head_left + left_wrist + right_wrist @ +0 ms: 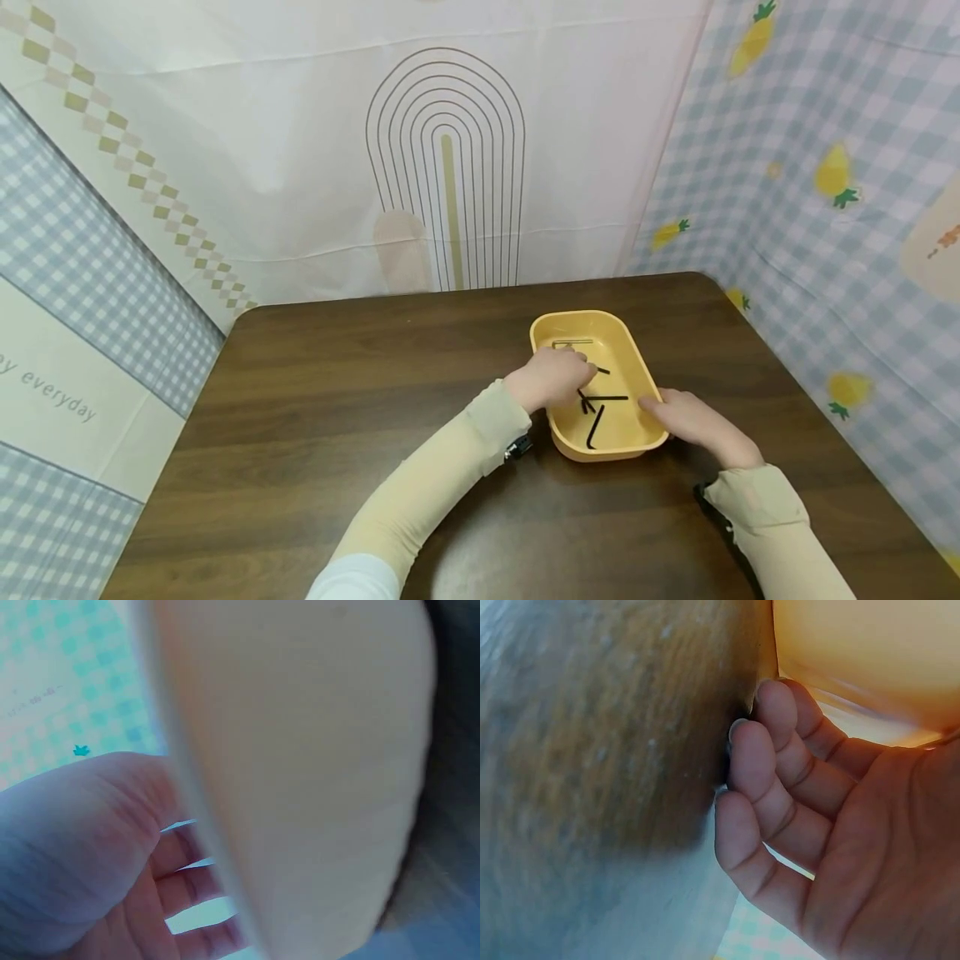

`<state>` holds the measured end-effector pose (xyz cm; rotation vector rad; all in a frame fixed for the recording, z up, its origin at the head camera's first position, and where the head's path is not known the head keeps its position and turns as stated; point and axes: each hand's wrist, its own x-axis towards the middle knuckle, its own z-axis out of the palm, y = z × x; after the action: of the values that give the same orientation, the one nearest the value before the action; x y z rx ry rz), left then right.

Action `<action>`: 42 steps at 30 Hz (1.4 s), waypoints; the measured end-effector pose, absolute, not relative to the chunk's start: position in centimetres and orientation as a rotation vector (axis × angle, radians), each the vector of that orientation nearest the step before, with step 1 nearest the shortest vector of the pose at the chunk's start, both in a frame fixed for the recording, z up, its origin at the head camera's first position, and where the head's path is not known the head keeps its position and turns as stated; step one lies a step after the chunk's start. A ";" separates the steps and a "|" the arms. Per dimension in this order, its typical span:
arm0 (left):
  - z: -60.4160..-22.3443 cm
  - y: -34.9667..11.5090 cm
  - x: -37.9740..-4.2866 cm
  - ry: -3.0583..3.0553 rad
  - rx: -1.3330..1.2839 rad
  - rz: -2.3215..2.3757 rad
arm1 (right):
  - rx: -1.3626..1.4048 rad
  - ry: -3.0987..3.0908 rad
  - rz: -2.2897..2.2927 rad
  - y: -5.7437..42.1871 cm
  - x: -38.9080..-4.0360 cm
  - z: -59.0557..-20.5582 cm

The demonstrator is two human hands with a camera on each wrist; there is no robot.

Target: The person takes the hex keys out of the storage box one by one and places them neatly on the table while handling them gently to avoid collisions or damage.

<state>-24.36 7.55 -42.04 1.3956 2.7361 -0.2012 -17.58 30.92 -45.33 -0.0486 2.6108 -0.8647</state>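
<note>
A yellow plastic tray [637, 362] stands on the table, with several black L-shaped hex keys [595, 427] lying in it. Over its left rim reaches my left hand [551, 377], fingers down among the keys. Beside those fingers a short black bar [602, 369] shows. In the left wrist view the tray's pale wall [300, 750] hides the left fingertips, so whether they pinch a key is unclear. My right hand [686, 417] grips the tray's right side, thumb over the rim. In the right wrist view its curled fingers [754, 761] are against the tray's underside edge, near the tabletop.
The dark wood table [337, 400] extends to the left and in front of the tray. A patterned white cloth [300, 167] hangs behind the table, and a blue checked cloth [810, 275] runs along the right side. A small black device [517, 447] sits at the left wrist.
</note>
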 end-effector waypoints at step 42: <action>-34.7 3.2 -24.2 2.805 1.592 0.213 | -0.001 2.602 -0.876 30.9 -17.4 -45.5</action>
<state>-24.18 3.16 -34.74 1.5924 2.8045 0.2128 -17.38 30.93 -45.49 -0.0006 2.6025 -0.8763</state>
